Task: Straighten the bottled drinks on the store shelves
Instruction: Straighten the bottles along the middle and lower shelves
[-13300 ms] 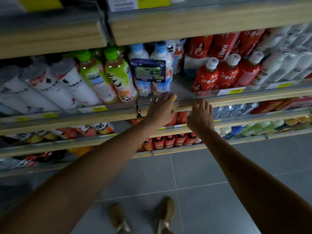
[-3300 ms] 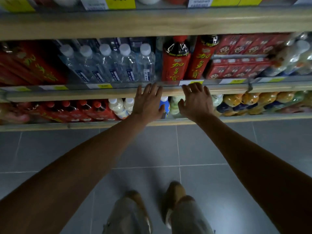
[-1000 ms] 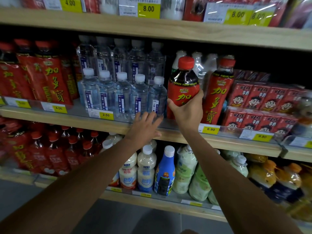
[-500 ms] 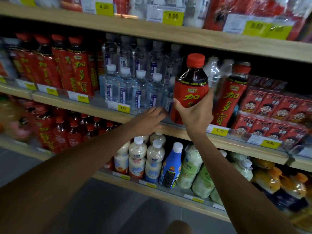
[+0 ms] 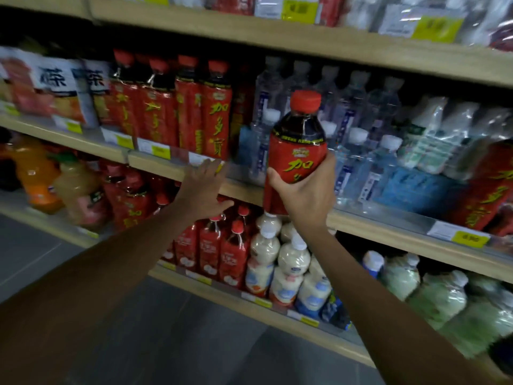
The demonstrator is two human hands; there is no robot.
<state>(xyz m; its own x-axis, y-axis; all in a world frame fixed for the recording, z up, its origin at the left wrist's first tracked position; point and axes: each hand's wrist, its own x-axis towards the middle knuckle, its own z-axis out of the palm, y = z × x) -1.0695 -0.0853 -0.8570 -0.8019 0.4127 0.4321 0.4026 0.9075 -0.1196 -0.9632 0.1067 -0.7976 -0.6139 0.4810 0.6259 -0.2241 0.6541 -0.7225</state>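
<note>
My right hand grips a red-labelled dark tea bottle with a red cap, held upright in the air in front of the middle shelf. Behind it stand clear water bottles. To the left on the same shelf is a row of matching red tea bottles. My left hand is open, fingers spread, just in front of the shelf edge below that row, holding nothing.
White-labelled tea bottles fill the shelf's left end. The lower shelf carries orange juice, small red bottles, creamy white bottles and green ones. Another red bottle stands far right. Grey floor tiles lie below.
The view has swung left along the shelf. My right hand has carried the red tea bottle off its spot, past the water bottles toward the red row; my left hand moved left too.
</note>
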